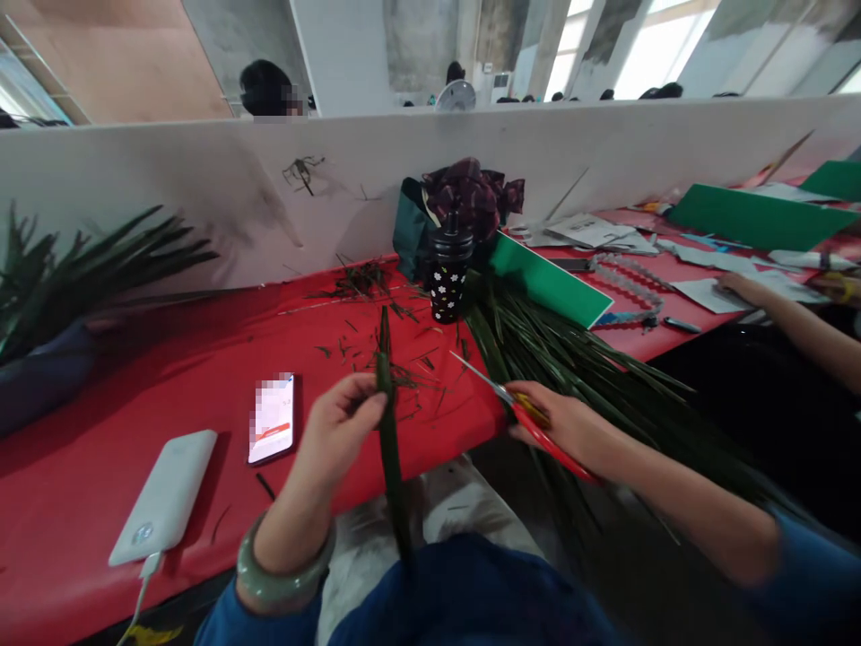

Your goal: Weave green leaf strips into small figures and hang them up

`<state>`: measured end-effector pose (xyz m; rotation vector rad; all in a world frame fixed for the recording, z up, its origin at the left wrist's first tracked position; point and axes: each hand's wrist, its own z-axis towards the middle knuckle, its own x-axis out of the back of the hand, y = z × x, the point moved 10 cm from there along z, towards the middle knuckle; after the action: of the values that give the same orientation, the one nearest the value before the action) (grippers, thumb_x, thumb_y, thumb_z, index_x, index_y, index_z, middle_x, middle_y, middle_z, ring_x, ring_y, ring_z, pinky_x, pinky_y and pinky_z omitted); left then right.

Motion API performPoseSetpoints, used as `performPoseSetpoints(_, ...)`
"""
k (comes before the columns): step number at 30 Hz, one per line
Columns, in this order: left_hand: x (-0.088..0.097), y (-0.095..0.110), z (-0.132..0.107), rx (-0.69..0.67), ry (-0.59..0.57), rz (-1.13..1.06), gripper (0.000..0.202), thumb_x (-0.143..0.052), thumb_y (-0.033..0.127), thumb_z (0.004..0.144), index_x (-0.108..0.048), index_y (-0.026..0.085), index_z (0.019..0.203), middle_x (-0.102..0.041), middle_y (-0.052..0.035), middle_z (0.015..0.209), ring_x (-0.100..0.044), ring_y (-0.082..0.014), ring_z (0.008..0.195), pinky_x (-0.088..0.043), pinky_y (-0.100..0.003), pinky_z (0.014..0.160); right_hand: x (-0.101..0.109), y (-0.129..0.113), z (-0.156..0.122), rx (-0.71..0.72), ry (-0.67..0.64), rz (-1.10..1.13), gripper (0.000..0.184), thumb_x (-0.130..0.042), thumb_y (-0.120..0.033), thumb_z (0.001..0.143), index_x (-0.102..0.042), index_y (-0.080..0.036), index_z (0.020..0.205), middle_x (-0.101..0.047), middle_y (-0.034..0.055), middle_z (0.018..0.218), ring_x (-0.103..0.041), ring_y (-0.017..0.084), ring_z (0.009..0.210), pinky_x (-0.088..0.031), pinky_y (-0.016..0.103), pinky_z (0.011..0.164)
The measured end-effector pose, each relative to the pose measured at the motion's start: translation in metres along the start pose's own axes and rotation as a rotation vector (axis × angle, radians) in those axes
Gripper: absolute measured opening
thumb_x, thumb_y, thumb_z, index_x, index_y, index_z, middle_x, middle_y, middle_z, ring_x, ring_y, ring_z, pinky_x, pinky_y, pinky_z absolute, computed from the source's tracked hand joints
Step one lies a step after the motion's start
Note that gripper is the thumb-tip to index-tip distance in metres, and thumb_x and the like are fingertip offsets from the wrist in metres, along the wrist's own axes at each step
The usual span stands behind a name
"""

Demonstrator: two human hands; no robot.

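My left hand (346, 422) pinches a long dark green leaf strip (390, 449) between thumb and fingers. The strip stands nearly upright, its lower end reaching down to my lap. In my right hand (561, 426) is a pair of scissors (531, 422) with red and yellow handles, the blades pointing up and left towards the strip but apart from it. Small leaf scraps (410, 372) lie scattered on the red table cover (323, 332) just beyond my left hand. A large bundle of long green leaves (538, 336) spreads beside and beneath my right hand, hanging over the table edge.
A phone (273, 417) and a white power bank (165, 498) with a cable lie at left. Behind stand a black flowered cup (449, 274) and a dark bag (413, 229). A green board (552, 283) leans over the leaves. Another person's hand (743, 289) rests on papers at right.
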<state>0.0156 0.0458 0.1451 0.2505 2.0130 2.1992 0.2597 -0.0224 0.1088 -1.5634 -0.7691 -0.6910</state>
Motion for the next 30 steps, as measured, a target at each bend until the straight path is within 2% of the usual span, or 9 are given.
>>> performPoseSetpoints(3, 0.050, 0.032, -0.003, -0.132, 0.251, -0.154, 0.014, -0.060, 0.016, 0.061, -0.058, 0.018, 0.075, -0.056, 0.0033, 0.065, -0.048, -0.0064, 0.055, -0.040, -0.017, 0.051, -0.022, -0.008, 0.060, 0.064, 0.036, -0.206, 0.049, -0.049, -0.035, 0.071, -0.039, -0.018, 0.115, -0.061, 0.0085, 0.093, -0.057, 0.021, 0.081, -0.039, 0.027, 0.069)
performPoseSetpoints(6, 0.087, 0.044, -0.012, -0.219, 0.424, -0.317, 0.019, -0.061, 0.012, 0.058, -0.058, 0.019, 0.076, -0.056, 0.0034, 0.066, -0.051, -0.0063, 0.056, -0.043, -0.017, 0.052, -0.053, -0.006, 0.105, 0.060, 0.038, -0.323, 0.050, -0.046, -0.031, 0.074, -0.035, -0.012, 0.118, -0.060, 0.0124, 0.096, -0.057, 0.021, 0.086, -0.038, 0.026, 0.071)
performPoseSetpoints(10, 0.125, 0.029, -0.020, -0.238, 0.567, -0.419, 0.020, -0.060, 0.009, 0.058, -0.057, 0.019, 0.075, -0.057, 0.0043, 0.064, -0.052, -0.0071, 0.054, -0.043, -0.018, 0.048, -0.071, 0.000, 0.124, 0.024, -0.013, -0.446, 0.041, -0.045, -0.032, 0.076, -0.043, -0.013, 0.112, -0.060, 0.0121, 0.095, -0.056, 0.020, 0.086, -0.037, 0.026, 0.070)
performPoseSetpoints(14, 0.155, -0.001, -0.019, -0.230, 0.735, -0.532, 0.018, -0.058, 0.008, 0.058, -0.054, 0.018, 0.072, -0.057, 0.0064, 0.060, -0.053, -0.0071, 0.050, -0.044, -0.020, 0.047, -0.055, -0.013, 0.115, 0.039, 0.013, -0.468, 0.028, -0.042, -0.032, 0.077, -0.053, -0.019, 0.099, -0.059, 0.0085, 0.099, -0.056, 0.020, 0.086, -0.037, 0.028, 0.071)
performPoseSetpoints(17, 0.152, -0.032, -0.004, -0.154, 0.769, -0.668, 0.011, -0.057, 0.011, 0.059, -0.053, 0.016, 0.068, -0.058, 0.0054, 0.062, -0.057, -0.0071, 0.056, -0.043, -0.018, 0.051, -0.064, -0.060, 0.105, 0.203, -0.063, -0.184, 0.023, -0.043, -0.033, 0.076, -0.058, -0.023, 0.091, -0.063, 0.0038, 0.089, -0.056, 0.018, 0.083, -0.038, 0.027, 0.072)
performPoseSetpoints(19, 0.136, -0.052, 0.008, -0.090, 0.737, -0.744, 0.009, -0.056, 0.013, 0.060, -0.054, 0.015, 0.069, -0.059, 0.0039, 0.064, -0.058, -0.0076, 0.062, -0.042, -0.017, 0.054, -0.081, -0.102, 0.102, 0.308, -0.149, 0.138, 0.024, -0.043, -0.034, 0.076, -0.058, -0.021, 0.091, -0.063, 0.0024, 0.085, -0.057, 0.016, 0.080, -0.040, 0.025, 0.071)
performPoseSetpoints(23, 0.096, -0.089, 0.014, 0.037, 0.673, -0.841, 0.008, -0.055, 0.016, 0.063, -0.056, 0.016, 0.071, -0.061, 0.0029, 0.070, -0.058, -0.0061, 0.069, -0.042, -0.015, 0.061, -0.114, -0.162, 0.116, 0.321, -0.140, 0.693, 0.030, -0.048, -0.036, 0.073, -0.051, -0.017, 0.097, -0.059, 0.0037, 0.091, -0.055, 0.014, 0.079, -0.041, 0.024, 0.068)
performPoseSetpoints(26, 0.075, -0.108, 0.008, 0.058, 0.581, -0.864, 0.009, -0.058, 0.018, 0.063, -0.053, 0.017, 0.070, -0.062, 0.0033, 0.075, -0.058, -0.0076, 0.074, -0.042, -0.019, 0.068, -0.132, -0.177, 0.132, 0.347, -0.068, 0.812, 0.020, -0.044, -0.034, 0.076, -0.053, -0.016, 0.079, -0.057, 0.0002, 0.072, -0.051, 0.011, 0.067, -0.039, 0.022, 0.061)
performPoseSetpoints(30, 0.067, -0.129, 0.001, 0.169, 0.449, -0.614, 0.013, -0.061, 0.022, 0.061, -0.054, 0.017, 0.071, -0.060, 0.0016, 0.072, -0.057, -0.0115, 0.072, -0.043, -0.024, 0.066, -0.133, -0.159, 0.151, 0.326, 0.031, 0.629, 0.019, -0.042, -0.031, 0.076, -0.049, -0.017, 0.065, -0.044, -0.0040, 0.053, -0.040, 0.009, 0.052, -0.031, 0.019, 0.049)
